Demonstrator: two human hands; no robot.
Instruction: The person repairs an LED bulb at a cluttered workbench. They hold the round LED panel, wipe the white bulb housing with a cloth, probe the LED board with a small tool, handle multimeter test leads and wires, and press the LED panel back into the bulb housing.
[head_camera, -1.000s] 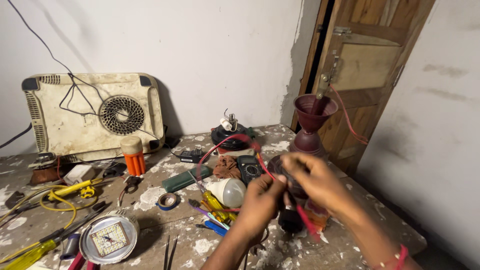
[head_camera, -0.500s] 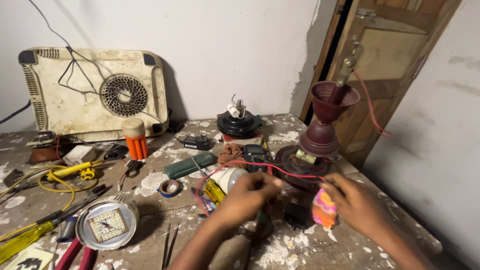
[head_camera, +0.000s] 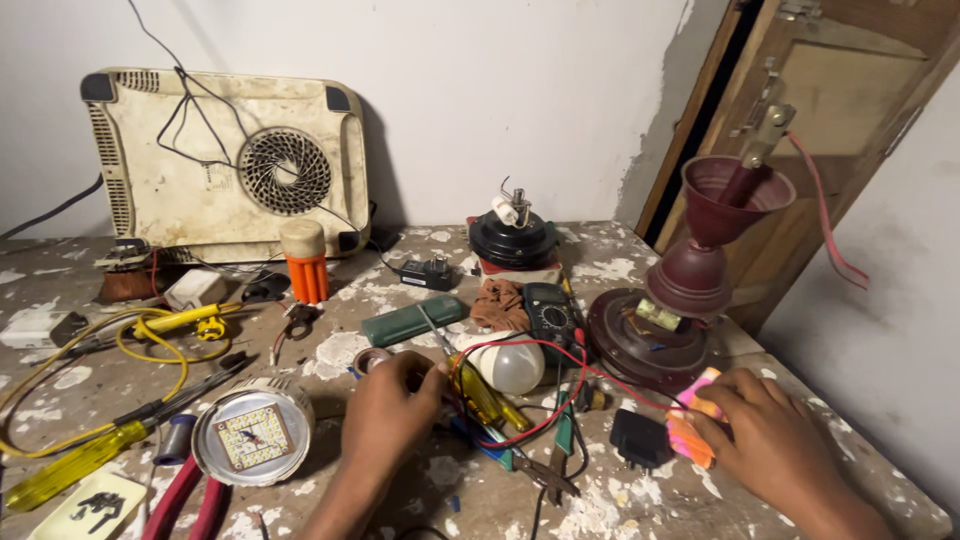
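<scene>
Pink-orange block (head_camera: 690, 432) under R hand (head_camera: 770, 440).

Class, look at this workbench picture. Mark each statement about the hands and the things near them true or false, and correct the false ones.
1. The right hand rests on a pink and orange object. True.
2. The left hand holds the white bulb. False: the bulb lies on the bench beside it, untouched.
3. A black plug adapter lies between the hands. True.
4. The maroon fan motor lies on the floor. False: it stands on the bench.
5. The yellow screwdriver is in the right hand. False: it lies far left.
</scene>
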